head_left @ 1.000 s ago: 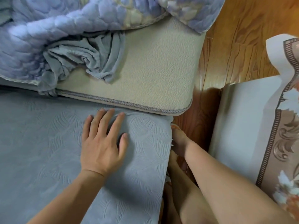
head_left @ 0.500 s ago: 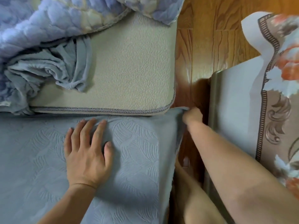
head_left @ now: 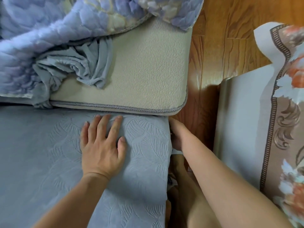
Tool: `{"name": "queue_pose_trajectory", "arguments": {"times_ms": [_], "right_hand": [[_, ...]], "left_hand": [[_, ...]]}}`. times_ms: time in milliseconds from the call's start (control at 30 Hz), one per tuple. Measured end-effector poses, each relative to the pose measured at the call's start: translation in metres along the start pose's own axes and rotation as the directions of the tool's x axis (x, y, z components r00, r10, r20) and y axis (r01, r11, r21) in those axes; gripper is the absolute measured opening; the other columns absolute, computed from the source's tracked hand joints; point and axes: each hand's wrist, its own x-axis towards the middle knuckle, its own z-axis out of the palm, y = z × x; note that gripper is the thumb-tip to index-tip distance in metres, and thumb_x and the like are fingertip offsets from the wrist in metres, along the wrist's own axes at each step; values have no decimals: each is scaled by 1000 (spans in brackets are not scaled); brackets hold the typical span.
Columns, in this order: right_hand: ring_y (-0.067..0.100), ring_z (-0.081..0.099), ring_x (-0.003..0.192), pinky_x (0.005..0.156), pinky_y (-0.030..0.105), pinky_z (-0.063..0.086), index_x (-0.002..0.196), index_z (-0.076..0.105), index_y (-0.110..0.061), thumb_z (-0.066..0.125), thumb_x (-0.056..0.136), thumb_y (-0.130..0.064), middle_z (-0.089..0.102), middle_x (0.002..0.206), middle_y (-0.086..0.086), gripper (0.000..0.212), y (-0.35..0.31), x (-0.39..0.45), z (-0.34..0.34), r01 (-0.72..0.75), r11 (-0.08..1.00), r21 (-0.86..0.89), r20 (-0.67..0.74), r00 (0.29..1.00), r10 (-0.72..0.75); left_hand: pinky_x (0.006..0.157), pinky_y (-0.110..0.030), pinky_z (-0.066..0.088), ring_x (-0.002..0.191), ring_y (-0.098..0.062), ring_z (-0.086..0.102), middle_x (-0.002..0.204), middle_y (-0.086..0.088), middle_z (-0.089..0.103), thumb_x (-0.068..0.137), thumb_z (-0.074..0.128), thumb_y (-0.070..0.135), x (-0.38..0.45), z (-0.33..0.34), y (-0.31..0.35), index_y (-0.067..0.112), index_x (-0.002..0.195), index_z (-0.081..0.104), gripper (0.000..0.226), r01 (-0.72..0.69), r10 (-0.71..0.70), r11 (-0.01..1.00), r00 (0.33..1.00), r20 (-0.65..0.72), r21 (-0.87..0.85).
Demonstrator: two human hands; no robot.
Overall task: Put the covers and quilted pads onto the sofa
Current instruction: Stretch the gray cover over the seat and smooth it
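Grey-blue embossed fabric, the cover [head_left: 49,153], lies stretched over the sofa seat cushion in front of you, its leaf pattern showing across the top. Your left hand [head_left: 102,145] rests flat on it near the far edge, fingers [head_left: 105,124] straight and slightly spread, thumb out to the side, pressing the cloth down. Your right hand [head_left: 176,134] reaches down beside the cushion's right end, touching the cover's side; most of it is hidden behind the edge, so you cannot tell whether those fingers are pinching cloth or just lying against it. Beyond your left hand sits a cream cushion [head_left: 148,71] with grey piping, touching the covered seat. On it lies a bunched grey-blue cloth [head_left: 79,66], and a lavender quilted pad [head_left: 65,22] is heaped over its far side. To your right, across a strip of wooden floor [head_left: 230,38], stands a pale piece [head_left: 243,129] with a floral border.
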Motion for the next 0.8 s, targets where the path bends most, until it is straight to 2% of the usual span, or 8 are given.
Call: {"name": "queue_pose_trajectory", "arguments": {"times_ms": [67,267,367,533,600,700,733,800], "right_hand": [[21,71,80,79,36,60,95,71,-10,68,79,-56,73,87,8,48,-3,-28,7,-47,995,90,3,999,47],[31,66,89,74,31,52,102,64,-1,55,97,-15,65,103,18,17,-27,-32,-5,44,973,-226,-266,958,-106],[30,56,127,102,34,47,132,57,-2,44,103,-10,58,136,14,33,-59,-51,-11,41,854,-518,-436,847,-305],[31,67,104,95,45,55,123,64,-6,59,92,-27,69,119,12,37,-24,-79,16,117,955,-272,-330,921,-207],[23,67,93,90,38,54,113,66,-7,59,92,-35,70,107,6,36,-8,-120,25,244,944,-223,-343,886,-311],[21,62,86,77,28,41,91,66,-15,51,98,-19,63,87,-3,17,-2,-188,41,417,713,-564,-429,589,-685],[22,62,91,77,28,40,91,67,-17,51,97,-16,63,88,-5,17,-5,-205,49,470,558,-684,-348,462,-816],[18,60,105,90,29,43,107,68,-17,51,97,-18,64,104,-5,19,-8,-227,76,624,142,-768,67,299,-952]], "left_hand": [[123,-53,12,146,-33,29,153,-10,41,91,30,45,0,0,-1,28,153,39,64,-1,0,1000,999,34,30],[122,-55,15,148,-34,26,160,-10,34,94,32,46,-4,-2,-3,33,154,37,62,-33,33,999,999,0,24],[121,-59,17,147,-42,28,159,-17,31,95,40,38,-16,2,4,30,149,46,55,-42,40,999,992,-119,-9],[123,-55,11,155,-32,12,166,-11,21,96,35,50,-61,9,38,27,158,28,67,-4,8,995,999,34,-102],[125,-50,7,155,-29,7,167,-9,17,96,33,52,-56,2,42,26,159,24,69,24,-12,992,996,93,-127],[125,-47,-1,156,-27,-1,168,-7,13,96,31,46,-52,-8,67,22,159,21,68,-148,183,972,964,191,-183],[125,-46,-3,155,-27,4,166,-7,21,97,34,42,-54,-9,84,20,157,29,65,-267,318,935,923,216,-234],[125,-42,-4,149,-26,24,153,-7,45,96,40,33,-69,-11,113,14,147,48,55,-413,498,853,826,265,-317]]}}
